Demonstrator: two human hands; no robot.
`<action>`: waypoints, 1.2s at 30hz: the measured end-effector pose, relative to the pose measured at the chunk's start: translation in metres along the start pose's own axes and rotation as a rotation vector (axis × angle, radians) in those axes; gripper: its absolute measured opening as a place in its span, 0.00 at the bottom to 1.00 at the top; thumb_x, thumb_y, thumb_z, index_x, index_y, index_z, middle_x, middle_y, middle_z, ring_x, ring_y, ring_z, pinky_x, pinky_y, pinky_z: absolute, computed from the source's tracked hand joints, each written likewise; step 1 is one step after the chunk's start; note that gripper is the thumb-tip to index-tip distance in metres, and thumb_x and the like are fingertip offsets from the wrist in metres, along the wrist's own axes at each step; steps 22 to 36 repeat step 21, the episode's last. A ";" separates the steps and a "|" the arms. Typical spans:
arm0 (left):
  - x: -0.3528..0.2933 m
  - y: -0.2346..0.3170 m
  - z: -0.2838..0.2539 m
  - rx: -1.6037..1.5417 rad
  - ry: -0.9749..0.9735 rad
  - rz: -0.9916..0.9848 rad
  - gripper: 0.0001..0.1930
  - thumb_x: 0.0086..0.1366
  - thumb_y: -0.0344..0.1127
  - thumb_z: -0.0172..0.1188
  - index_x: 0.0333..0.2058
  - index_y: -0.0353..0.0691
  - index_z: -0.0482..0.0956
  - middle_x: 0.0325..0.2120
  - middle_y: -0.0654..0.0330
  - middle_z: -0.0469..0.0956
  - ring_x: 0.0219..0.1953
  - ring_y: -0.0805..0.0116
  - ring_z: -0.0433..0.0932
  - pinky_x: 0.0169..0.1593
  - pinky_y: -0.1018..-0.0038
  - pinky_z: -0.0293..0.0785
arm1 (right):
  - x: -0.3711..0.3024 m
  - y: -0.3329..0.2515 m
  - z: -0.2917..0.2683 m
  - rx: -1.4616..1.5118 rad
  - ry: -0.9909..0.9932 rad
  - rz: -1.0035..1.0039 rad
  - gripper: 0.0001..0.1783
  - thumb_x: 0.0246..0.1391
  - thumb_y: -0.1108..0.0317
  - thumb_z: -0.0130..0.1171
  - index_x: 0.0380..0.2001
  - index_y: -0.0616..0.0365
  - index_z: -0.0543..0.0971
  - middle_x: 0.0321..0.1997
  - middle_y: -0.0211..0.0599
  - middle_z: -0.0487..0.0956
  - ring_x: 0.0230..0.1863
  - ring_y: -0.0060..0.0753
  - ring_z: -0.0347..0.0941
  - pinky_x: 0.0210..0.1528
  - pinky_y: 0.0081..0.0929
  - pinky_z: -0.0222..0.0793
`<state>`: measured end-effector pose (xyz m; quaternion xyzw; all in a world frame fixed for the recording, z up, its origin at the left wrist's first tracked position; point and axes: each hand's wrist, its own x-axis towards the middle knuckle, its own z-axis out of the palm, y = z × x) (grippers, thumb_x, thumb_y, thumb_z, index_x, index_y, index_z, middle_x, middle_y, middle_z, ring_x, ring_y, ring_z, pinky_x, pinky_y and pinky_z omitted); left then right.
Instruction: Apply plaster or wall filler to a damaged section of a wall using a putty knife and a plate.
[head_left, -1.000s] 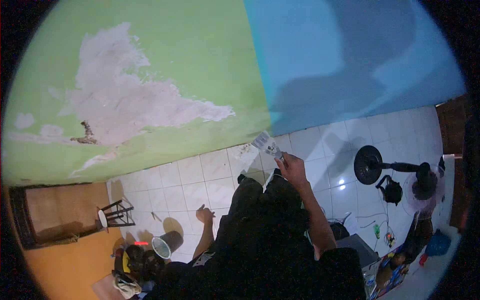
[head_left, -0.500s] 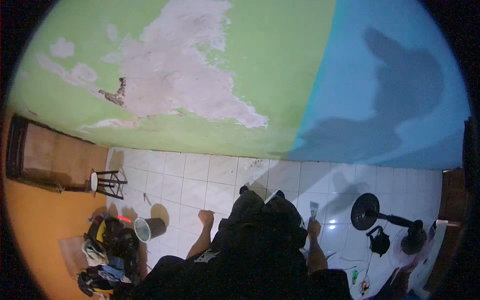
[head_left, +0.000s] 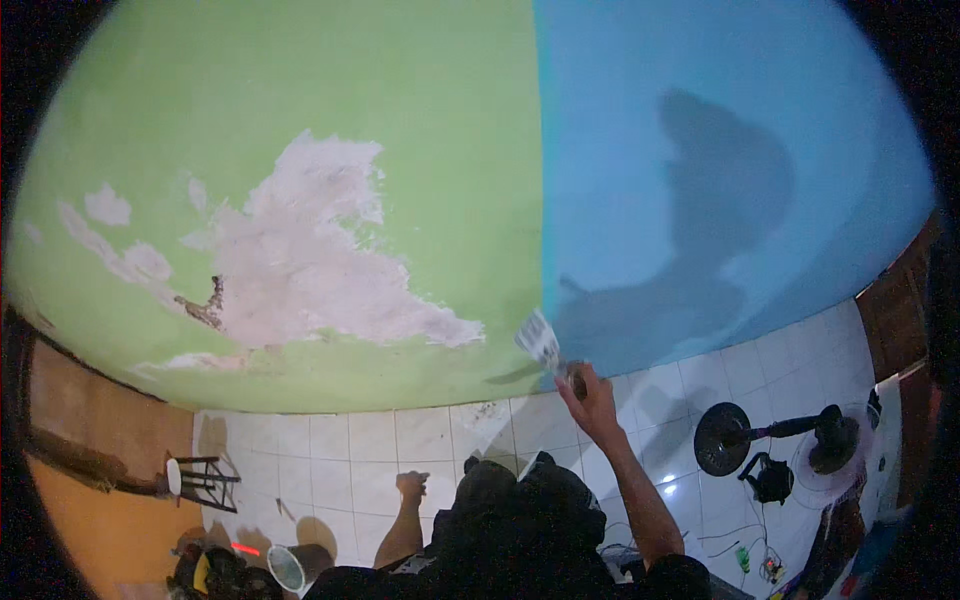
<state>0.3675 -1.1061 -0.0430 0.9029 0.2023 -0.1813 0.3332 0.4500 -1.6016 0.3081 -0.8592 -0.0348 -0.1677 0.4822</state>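
My right hand [head_left: 594,408] is raised toward the wall, its fingers wrapped round the handle of a putty knife [head_left: 541,340]. The broad blade, with whitish smears on it, points up and left near the line where green paint [head_left: 460,220] meets blue paint [head_left: 610,230]. Whether the blade touches the wall I cannot tell. Left of it, a large pale bare patch [head_left: 310,250] spreads over the green, with a dark broken spot at its lower left. My left hand [head_left: 411,484] hangs low over the tiles, fingers loosely curled, with nothing seen in it.
A stool [head_left: 205,482] and a bucket [head_left: 290,567] stand at the left, beside a dark heap of things [head_left: 215,572]. To the right are a black standing fan [head_left: 722,440], a black kettle-like object [head_left: 770,480] and loose cables [head_left: 765,545]. Crumbs [head_left: 487,410] lie at the wall's foot.
My right hand has lifted the putty knife from low at my side up to the wall. My view has tilted up and shifted right. The left hand still hangs low.
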 end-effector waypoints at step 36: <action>-0.029 0.010 0.030 0.749 -0.264 0.108 0.31 0.56 0.65 0.49 0.46 0.46 0.76 0.43 0.51 0.76 0.50 0.49 0.72 0.52 0.57 0.64 | 0.062 -0.168 -0.119 0.661 0.190 -0.003 0.19 0.63 0.60 0.39 0.42 0.69 0.66 0.17 0.42 0.73 0.10 0.23 0.64 0.12 0.20 0.59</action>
